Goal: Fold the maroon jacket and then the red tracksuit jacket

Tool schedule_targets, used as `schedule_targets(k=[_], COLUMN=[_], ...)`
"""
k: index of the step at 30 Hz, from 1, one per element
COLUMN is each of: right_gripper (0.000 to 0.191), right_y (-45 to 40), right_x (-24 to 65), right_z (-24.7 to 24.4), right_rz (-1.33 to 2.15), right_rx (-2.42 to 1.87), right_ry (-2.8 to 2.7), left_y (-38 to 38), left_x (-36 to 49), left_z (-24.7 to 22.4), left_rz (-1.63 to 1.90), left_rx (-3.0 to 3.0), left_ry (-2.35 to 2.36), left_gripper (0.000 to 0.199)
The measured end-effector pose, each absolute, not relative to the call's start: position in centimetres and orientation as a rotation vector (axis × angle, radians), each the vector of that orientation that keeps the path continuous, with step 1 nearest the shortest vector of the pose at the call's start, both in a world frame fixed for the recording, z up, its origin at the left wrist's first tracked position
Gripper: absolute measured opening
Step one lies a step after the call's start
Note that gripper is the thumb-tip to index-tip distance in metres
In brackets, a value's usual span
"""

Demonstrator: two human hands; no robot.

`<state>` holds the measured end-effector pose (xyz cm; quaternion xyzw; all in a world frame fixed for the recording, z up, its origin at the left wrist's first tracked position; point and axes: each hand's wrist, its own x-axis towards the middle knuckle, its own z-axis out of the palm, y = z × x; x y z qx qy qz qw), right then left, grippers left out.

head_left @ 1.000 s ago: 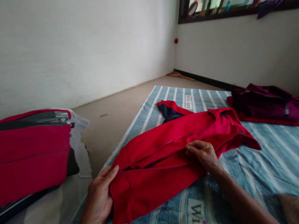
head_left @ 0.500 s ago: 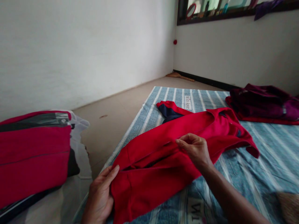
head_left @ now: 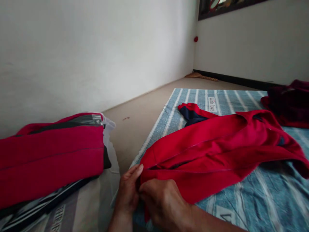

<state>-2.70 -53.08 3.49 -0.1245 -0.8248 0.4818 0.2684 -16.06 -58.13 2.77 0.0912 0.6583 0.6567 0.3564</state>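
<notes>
A red jacket (head_left: 217, 151) with a long zipper opening lies spread on a blue striped sheet (head_left: 169, 119), its navy-and-red sleeve reaching toward the back. At its near left end, my left hand (head_left: 129, 188) pinches the hem, thumb on top beside the end of the zipper. My right hand (head_left: 164, 201) is closed on the hem just right of the left one, its fingertips curled and partly hidden against the red cloth.
Folded pink clothes (head_left: 55, 158) are stacked at the left, over dark striped garments and white plastic. Dark maroon clothes (head_left: 289, 103) lie at the far right of the sheet. A broom (head_left: 200, 76) rests on the floor by the wall corner.
My right hand has moved from the middle of the jacket down to the hem beside my left hand. The view has turned left, so everything appears further right.
</notes>
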Motion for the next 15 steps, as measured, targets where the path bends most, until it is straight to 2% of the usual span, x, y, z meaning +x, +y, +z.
schedule_targets(k=[9,15], right_gripper=[0.023,0.008], right_y=[-52.4,-52.2], right_x=[-1.7,-2.1], right_z=[1.9,2.0], right_rz=[1.282,1.419], right_rx=[-0.55,-0.506], right_ry=[-2.179,-2.038], left_y=[-59.1,-59.8], left_x=[-15.6,-15.6], left_z=[3.2,4.0], left_rz=[1.746,1.701], left_rx=[0.392,0.493], left_ry=[1.568,1.694], left_gripper=[0.023,0.023])
